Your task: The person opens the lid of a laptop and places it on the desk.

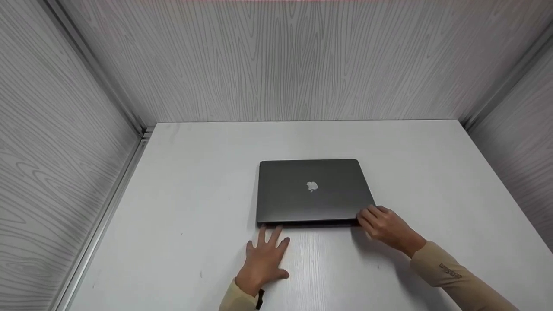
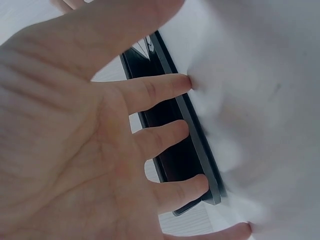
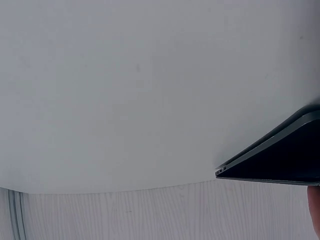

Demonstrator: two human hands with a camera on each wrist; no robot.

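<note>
Head view: the laptop [image 1: 315, 190] lies mid-table [image 1: 181, 185], its lid [image 1: 285, 185] ajar. At four o'clock, the right hand [image 1: 383, 225] pinches the lid; at seven, the left hand [image 1: 264, 259] spreads fingers [image 1: 274, 234] by its near edge. A slipped pinch could drop the lid onto them.
</note>
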